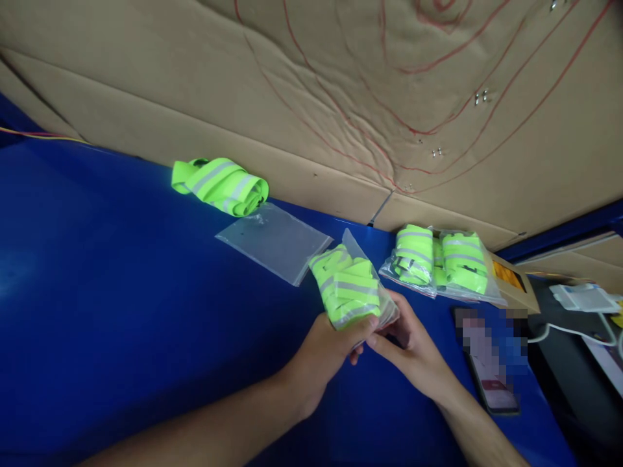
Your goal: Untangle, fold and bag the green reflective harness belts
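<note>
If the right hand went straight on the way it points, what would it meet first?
Probably the bagged green strap in the left hand, directly ahead of the right hand, though depth is hard to judge.

On my feed I've got a brown cardboard panel (195, 84) with red curved lines, black-edged rectangular phone (487, 363) near thin white cable (548, 327), red and yellow wires (43, 135) far left.

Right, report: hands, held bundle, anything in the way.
Left hand holding bundle, right hand at its right edge. Bundle in clear plastic. Flat bag beyond, leftward; nothing visibly blocking hands.
</note>
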`<state>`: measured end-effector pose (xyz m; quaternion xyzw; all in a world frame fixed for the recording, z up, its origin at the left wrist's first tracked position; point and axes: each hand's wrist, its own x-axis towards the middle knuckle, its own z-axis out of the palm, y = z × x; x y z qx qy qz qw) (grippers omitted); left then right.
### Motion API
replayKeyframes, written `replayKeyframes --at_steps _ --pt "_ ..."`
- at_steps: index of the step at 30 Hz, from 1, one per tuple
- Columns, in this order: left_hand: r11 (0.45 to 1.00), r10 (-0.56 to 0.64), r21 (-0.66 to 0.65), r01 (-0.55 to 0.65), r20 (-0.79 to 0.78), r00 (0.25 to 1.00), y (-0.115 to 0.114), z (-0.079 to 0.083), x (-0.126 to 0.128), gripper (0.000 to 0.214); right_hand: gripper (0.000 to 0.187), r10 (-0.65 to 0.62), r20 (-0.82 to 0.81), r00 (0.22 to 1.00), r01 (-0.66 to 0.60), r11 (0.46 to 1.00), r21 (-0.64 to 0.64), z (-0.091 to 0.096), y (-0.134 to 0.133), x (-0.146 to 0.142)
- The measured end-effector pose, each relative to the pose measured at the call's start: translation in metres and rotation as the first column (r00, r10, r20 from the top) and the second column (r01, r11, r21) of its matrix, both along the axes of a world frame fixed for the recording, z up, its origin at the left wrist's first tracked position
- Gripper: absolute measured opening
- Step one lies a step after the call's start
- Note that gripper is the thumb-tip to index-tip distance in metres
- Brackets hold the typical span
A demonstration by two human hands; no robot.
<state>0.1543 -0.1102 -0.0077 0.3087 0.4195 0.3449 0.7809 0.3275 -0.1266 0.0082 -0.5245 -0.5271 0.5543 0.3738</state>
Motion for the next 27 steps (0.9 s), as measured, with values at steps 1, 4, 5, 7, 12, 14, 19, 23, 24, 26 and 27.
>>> replayKeyframes --at_steps 1,4,5,7,12,14,19,23,24,26,27 --pt "1.000 0.008 -0.014 -0.008 -0.026 1.000 0.001 0.000 0.000 0.045 0.056 -0.012 0.013 1.000 0.011 0.999 0.035 0.001 -0.001 0.001" --pt "1.000 0.015 -0.007 -0.016 -0.108 0.994 0.001 -0.001 0.002 0.038 0.045 -0.114 0.007 0.993 0.113 0.989 0.092 0.000 -0.004 0.000" --pt "1.000 0.001 0.011 0.000 -0.120 0.993 0.001 -0.001 0.003 0.037 0.043 -0.152 0.007 0.988 0.150 0.985 0.090 0.000 -0.005 -0.001" --pt "0.999 -0.034 0.036 0.038 -0.125 0.992 0.001 -0.001 0.004 0.040 0.040 -0.227 0.021 0.974 0.225 0.972 0.069 -0.002 -0.005 -0.003" --pt "0.991 -0.137 -0.005 0.137 0.011 0.991 0.004 0.005 -0.004 0.054 0.036 -0.345 0.002 0.939 0.345 0.938 0.037 -0.004 0.001 0.005" --pt "0.978 -0.207 -0.022 0.209 0.079 0.975 0.006 0.004 -0.009 0.055 0.037 -0.357 -0.064 0.932 0.358 0.934 0.005 -0.003 0.004 0.009" --pt "0.953 -0.302 -0.038 0.302 -0.009 0.953 0.019 -0.008 -0.022 0.052 0.042 -0.307 -0.177 0.935 0.290 0.950 -0.116 -0.002 0.010 0.013" --pt "0.950 -0.309 -0.072 0.303 -0.082 0.948 0.027 -0.009 -0.036 0.053 0.042 -0.182 -0.134 0.974 0.158 0.972 -0.173 -0.002 0.012 0.016" --pt "0.944 -0.324 -0.088 0.317 -0.081 0.943 0.028 -0.009 -0.039 0.056 0.040 -0.162 -0.102 0.982 0.143 0.975 -0.170 -0.002 0.013 0.017" --pt "0.936 -0.344 -0.106 0.337 -0.063 0.937 0.029 -0.009 -0.044 0.060 0.035 -0.149 -0.056 0.987 0.137 0.974 -0.181 -0.002 0.014 0.018" --pt "0.936 -0.343 -0.107 0.336 -0.051 0.938 0.029 -0.009 -0.046 0.062 0.035 -0.158 -0.055 0.986 0.144 0.969 -0.199 -0.002 0.015 0.019"
